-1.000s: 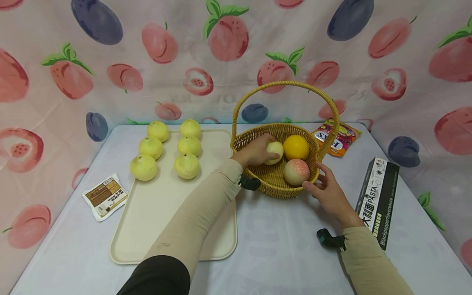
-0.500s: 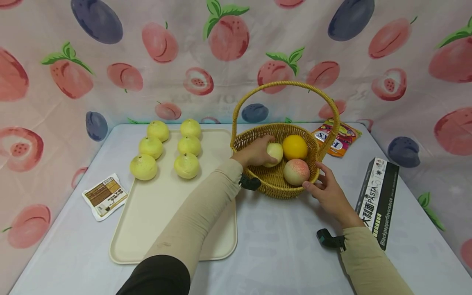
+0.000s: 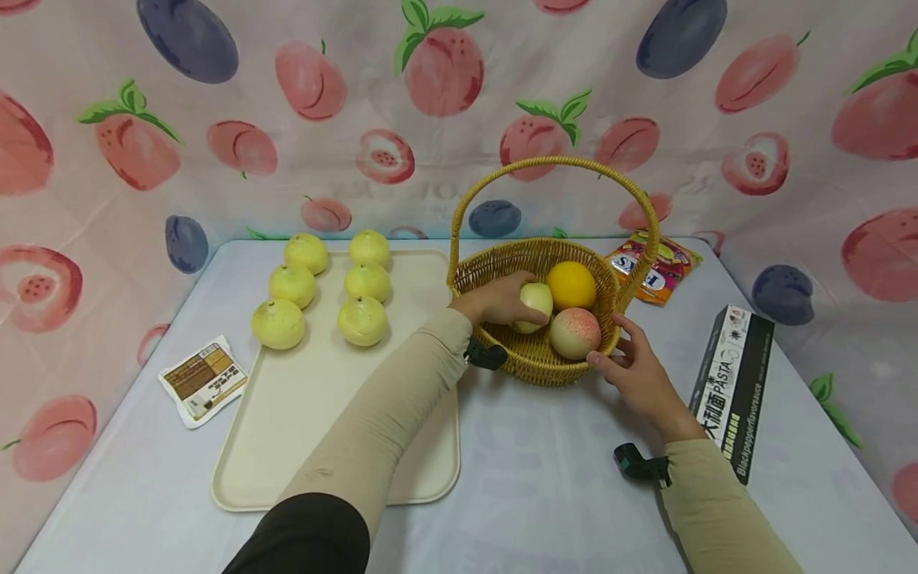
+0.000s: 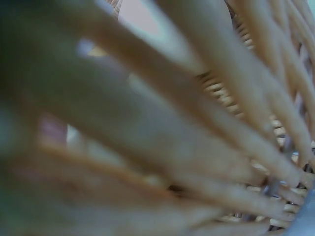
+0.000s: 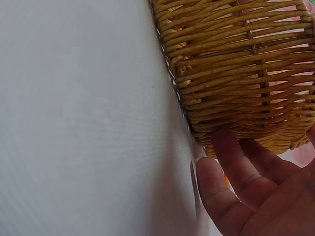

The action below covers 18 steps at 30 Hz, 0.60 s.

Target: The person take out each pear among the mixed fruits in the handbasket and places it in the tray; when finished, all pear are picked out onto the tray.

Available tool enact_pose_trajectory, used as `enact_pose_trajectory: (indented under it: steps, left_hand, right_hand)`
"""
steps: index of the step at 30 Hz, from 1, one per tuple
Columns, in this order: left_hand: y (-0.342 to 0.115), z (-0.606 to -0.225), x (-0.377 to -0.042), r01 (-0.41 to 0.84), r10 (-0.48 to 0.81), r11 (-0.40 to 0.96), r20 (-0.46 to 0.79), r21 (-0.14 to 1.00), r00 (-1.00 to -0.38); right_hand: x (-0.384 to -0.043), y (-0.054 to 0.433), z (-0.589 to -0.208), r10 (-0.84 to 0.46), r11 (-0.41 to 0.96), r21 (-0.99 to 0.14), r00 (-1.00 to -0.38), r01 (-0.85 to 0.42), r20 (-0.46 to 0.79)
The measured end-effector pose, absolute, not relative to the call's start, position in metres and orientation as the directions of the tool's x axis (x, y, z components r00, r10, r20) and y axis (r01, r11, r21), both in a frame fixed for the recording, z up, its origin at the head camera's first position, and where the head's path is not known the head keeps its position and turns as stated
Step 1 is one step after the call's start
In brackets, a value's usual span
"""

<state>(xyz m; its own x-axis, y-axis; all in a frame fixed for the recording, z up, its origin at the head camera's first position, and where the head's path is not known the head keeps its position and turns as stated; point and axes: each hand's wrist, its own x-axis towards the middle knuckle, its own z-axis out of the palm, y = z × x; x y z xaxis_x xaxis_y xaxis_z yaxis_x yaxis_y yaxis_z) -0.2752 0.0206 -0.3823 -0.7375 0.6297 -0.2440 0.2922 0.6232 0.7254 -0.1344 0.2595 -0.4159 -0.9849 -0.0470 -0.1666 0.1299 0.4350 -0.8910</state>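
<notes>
In the head view my left hand (image 3: 500,299) reaches into the yellow wicker basket (image 3: 548,373) and grips a pale yellow-green round fruit (image 3: 536,301). An orange (image 3: 570,285) and a pink-and-cream peach (image 3: 575,333) lie beside that fruit in the basket. My right hand (image 3: 638,379) holds the basket's right front side, thumb at the rim. In the right wrist view, fingers (image 5: 235,162) touch the outer weave near the base. Blurred wicker strands (image 4: 197,108) fill the left wrist view, hiding the left fingers there.
A cream tray (image 3: 337,454) bears several yellow-green fruits (image 3: 363,321) in two columns. Left of it lies a brown-and-white packet (image 3: 204,381). Behind the basket's right side is an orange snack bag (image 3: 660,275). A black-and-white pasta box (image 3: 735,391) lies at the right.
The left hand has shifted the pale fruit slightly toward the basket's front, its fingers and thumb moving a little. The orange has edged left. The right hand stays on the basket.
</notes>
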Motion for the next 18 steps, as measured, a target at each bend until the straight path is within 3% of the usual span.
enact_pose_trajectory:
  steps: [7,18]
  left_hand:
    - [0.0207,-0.3838,-0.2754,0.269,0.615,0.598,-0.217,0.755,-0.758]
    - [0.0195,-0.3829,-0.2770,0.324,0.594,0.489,-0.037,0.810,-0.804]
  right_hand:
    - [-0.1349,0.2599,-0.4161,-0.051,0.432,-0.893,-0.985,0.126,-0.163]
    - [-0.1345,0.2599,-0.4169,-0.058,0.433,-0.894,-0.986,0.115,-0.155]
